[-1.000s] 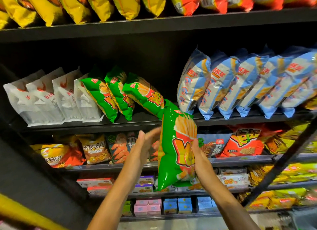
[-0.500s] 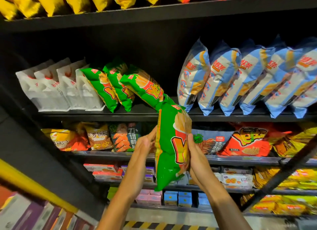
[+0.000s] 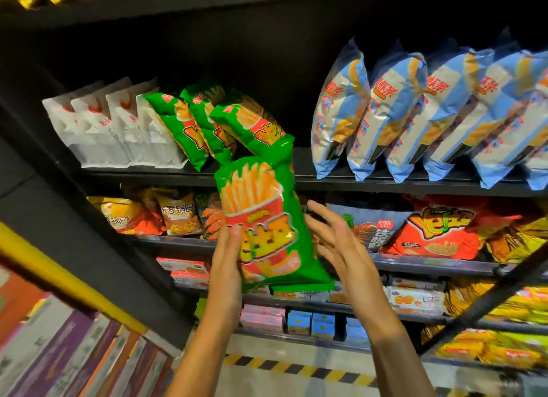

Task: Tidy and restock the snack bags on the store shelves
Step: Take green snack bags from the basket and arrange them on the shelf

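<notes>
Right hand point(image 3: 341, 248) now off the green fries bag point(image 3: 264, 219) (fingers spread), left hand point(image 3: 226, 266) gripping it, front turned outward.

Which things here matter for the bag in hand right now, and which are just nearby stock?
In play:
- green fries bag, held by left hand
- right hand, fingers spread, beside the bag
- three matching green bags on the shelf above

Just nearby:
- white bags
- blue bags
- orange bag
- small boxes

Glossy crinkled green plastic fries bag point(image 3: 261, 219), shiny blue-and-white foil-like plastic bags point(image 3: 385, 112), matt white paper-look pouches point(image 3: 112, 127), matt black metal shelf point(image 3: 385, 186)
</notes>
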The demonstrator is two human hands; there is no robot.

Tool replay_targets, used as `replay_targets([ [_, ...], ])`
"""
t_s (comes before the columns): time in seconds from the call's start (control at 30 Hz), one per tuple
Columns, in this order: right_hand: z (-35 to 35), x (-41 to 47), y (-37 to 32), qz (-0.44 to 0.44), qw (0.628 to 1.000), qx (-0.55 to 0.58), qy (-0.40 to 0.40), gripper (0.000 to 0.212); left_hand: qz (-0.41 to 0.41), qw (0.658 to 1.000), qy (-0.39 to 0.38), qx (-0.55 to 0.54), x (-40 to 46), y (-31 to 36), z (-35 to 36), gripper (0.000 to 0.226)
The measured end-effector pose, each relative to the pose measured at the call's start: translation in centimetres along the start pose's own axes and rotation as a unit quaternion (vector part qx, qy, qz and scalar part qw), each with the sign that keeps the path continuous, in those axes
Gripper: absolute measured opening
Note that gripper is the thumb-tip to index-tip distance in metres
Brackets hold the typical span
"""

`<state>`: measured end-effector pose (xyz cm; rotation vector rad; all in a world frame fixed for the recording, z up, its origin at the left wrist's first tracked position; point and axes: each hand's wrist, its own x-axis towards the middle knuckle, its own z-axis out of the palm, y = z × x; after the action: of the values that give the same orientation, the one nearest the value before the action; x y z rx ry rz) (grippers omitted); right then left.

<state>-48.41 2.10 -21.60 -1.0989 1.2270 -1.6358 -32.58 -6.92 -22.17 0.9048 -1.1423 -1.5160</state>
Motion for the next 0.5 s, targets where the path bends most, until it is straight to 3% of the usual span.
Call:
replay_targets([
  [0.07,0.4,-1.5,-0.2,-0.016,0.999,-0.004,-0.049,0.047,-0.052,0.995,0.052,-0.071,-0.3,-0.5,-0.1,0.027],
  [0.13,1.3,-2.7,0.2,-0.040,0.995,-0.038,-0.089,0.040,-0.069,0.991,0.076,-0.081,-0.5,-1.2,-0.5,0.028],
  [0.27,2.0,-3.9,0.8,-0.044,0.996,-0.029,-0.071,0.037,-0.080,0.993,0.062,-0.066,-1.2,-1.6,-0.9,0.032],
  [0.37,1.3,-4.2,0.3,-0.027,0.998,-0.029,-0.058,0.040,-0.052,0.997,0.044,-0.021,-1.7,-1.2,-0.8,0.032],
  [0.5,1.3,-4.7,-0.3,0.027,0.997,-0.011,-0.072,0.062,0.053,0.991,-0.024,0.125,-2.3,-1.1,-0.8,0.042],
])
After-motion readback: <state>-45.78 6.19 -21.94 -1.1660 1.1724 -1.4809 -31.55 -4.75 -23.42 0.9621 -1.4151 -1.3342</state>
